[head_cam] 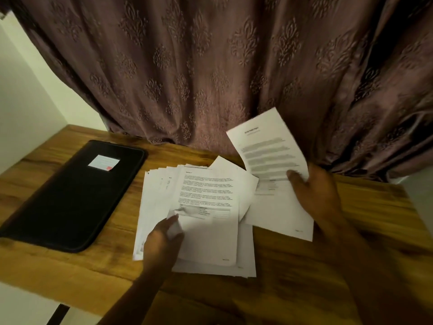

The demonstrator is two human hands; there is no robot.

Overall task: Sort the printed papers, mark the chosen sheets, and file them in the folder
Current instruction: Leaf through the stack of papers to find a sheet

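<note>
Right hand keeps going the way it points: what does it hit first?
Probably the curtain; the right hand aims up-left with its held sheet. The paper stack lies left of that line, though depth is unclear.

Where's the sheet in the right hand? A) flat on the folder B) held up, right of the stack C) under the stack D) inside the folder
B: the right hand pinches the sheet raised to the right of the stack; the folder lies closed at left.
</note>
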